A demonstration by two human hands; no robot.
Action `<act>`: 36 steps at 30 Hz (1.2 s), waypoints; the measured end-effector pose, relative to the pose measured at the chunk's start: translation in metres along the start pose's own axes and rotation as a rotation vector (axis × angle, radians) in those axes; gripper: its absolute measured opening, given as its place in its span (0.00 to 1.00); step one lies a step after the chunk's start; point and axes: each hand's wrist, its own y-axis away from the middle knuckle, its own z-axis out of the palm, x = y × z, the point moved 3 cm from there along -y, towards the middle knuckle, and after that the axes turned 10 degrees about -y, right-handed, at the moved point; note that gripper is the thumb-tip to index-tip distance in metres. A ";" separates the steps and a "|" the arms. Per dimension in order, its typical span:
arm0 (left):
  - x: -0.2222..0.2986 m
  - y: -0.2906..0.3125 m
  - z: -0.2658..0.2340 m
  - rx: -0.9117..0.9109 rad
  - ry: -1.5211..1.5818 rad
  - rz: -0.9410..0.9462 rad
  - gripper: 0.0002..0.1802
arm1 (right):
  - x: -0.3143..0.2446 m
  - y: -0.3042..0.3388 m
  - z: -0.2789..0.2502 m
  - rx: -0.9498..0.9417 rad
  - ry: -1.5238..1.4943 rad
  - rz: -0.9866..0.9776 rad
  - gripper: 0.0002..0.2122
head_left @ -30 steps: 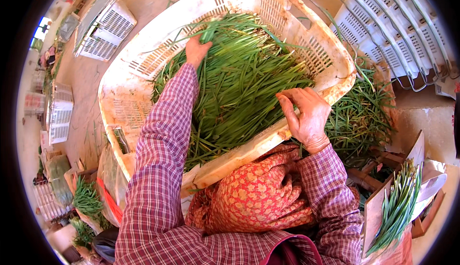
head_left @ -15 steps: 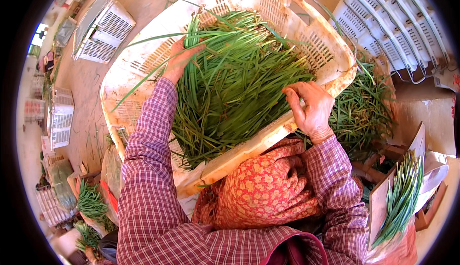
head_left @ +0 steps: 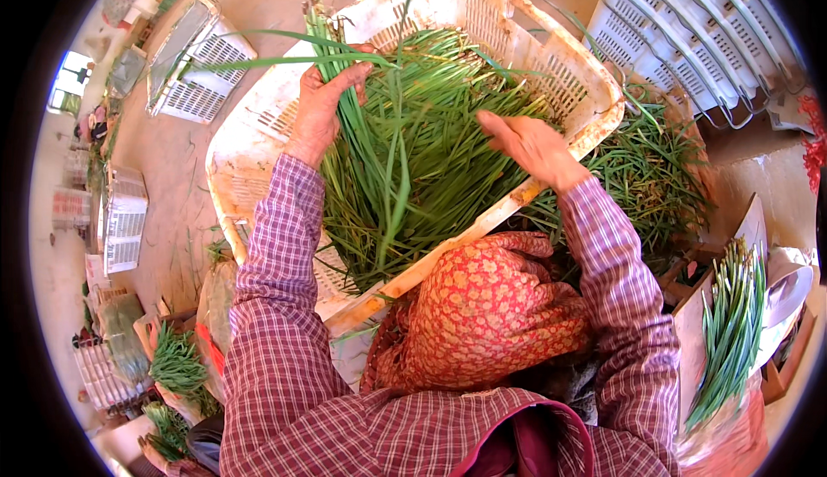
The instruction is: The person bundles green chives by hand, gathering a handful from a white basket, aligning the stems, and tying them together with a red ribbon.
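Note:
My left hand is closed around a bunch of garlic chives, pale stem ends upward and long leaves hanging down. A few loose blades stick out to its left. Below it, a worn white plastic basket tilts across my lap, with a thick layer of green chives lying in it. Over the right part of this layer is my right hand, its fingers stretched toward the left and no bunch in them. Its fingertips are partly hidden. The red flowered cloth over my lap touches the basket's near side.
More loose chives are heaped right of the basket. A neat chive bundle lies on a board at the lower right. White crates stand at the upper right, another crate at the upper left. Bundled greens sit at the lower left.
My left hand has lifted the bunch of chives upward, out of the heap. My right hand has moved left from the basket's rim to above the chives, and its fingers have straightened.

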 end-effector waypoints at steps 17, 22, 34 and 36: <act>0.120 0.011 0.158 -0.411 -0.103 0.102 0.24 | 0.039 0.066 -0.231 0.481 -1.968 -0.726 0.11; 0.133 -0.018 0.236 -0.706 0.238 0.040 0.22 | 0.087 0.209 -0.308 0.977 -1.444 -0.670 0.13; 0.157 0.012 0.379 -1.093 0.848 0.008 0.20 | 0.029 0.220 -0.176 0.716 -0.569 -0.351 0.36; 0.160 0.028 0.379 -0.916 0.817 0.009 0.24 | 0.026 0.237 -0.165 0.633 -0.580 -0.304 0.32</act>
